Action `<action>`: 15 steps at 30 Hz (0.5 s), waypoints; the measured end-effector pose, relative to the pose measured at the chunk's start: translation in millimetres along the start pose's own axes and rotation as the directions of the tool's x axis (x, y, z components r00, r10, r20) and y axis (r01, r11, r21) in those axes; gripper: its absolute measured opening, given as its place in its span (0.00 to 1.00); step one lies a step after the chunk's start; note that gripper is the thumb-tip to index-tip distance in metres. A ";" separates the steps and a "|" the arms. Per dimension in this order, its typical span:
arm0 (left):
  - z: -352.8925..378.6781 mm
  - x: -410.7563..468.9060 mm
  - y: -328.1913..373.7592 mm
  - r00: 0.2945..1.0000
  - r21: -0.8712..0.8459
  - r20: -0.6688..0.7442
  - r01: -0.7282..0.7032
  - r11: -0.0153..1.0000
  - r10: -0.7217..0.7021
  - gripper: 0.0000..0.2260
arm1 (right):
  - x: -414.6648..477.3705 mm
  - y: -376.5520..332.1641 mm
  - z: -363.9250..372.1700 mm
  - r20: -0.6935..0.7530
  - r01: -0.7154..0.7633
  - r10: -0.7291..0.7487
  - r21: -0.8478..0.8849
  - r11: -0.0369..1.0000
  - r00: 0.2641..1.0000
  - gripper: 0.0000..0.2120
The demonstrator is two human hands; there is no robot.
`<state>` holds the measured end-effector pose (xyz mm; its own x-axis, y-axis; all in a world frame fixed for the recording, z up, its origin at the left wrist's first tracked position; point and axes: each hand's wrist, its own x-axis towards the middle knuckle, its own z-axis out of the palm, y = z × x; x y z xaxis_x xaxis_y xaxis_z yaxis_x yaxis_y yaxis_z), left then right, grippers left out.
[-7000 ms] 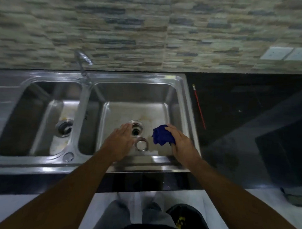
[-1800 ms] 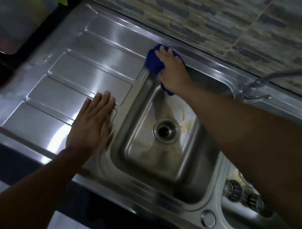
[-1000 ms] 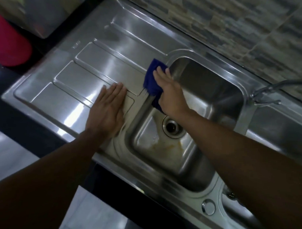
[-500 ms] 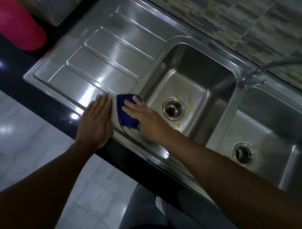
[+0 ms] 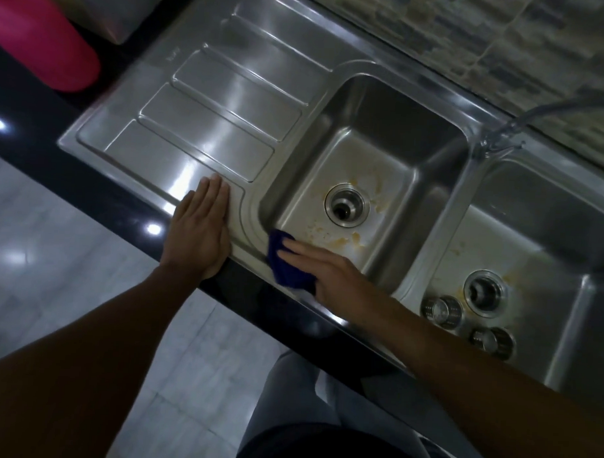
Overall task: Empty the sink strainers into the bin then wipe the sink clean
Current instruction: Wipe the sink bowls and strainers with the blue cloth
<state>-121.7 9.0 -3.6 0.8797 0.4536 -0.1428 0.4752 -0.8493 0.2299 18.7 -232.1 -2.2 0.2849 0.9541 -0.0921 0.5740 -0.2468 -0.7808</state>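
The right hand [image 5: 330, 274] presses the blue cloth [image 5: 288, 273] onto the sink [image 5: 251, 227] front rim, fingers straight, together. The left hand [image 5: 199, 232] lies flat alongside, fingers together. Two strainers [image 5: 441, 309] lie right of the right-hand fingers.

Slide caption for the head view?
Right hand presses a dark blue cloth on the steel sink rim; left hand rests flat nearby.

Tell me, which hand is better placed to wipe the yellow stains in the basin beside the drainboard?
The right hand: it presses the blue cloth on the front rim of that basin, close to the yellow stains. The left hand lies flat on the drainboard and holds no cloth.
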 end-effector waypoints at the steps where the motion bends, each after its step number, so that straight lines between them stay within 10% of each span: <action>1: -0.3 -0.2 2.0 1.000 0.009 0.006 0.012 1.000 -0.012 0.30 | 12.7 -5.2 4.9 -0.026 0.012 -0.012 0.009 1.000 1.000 0.37; 15: 6.5 -17.7 75.4 0.996 -0.076 -0.002 -0.085 0.994 0.085 0.29 | -114.9 26.2 -83.5 0.193 0.197 -0.143 -0.300 0.933 0.971 0.22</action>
<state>-101.6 -64.9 10.0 0.9169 0.3804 -0.1205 0.3987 -0.8619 0.3134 65.1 -362.3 39.5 0.0463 0.9942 -0.0971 0.8225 -0.0931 -0.5612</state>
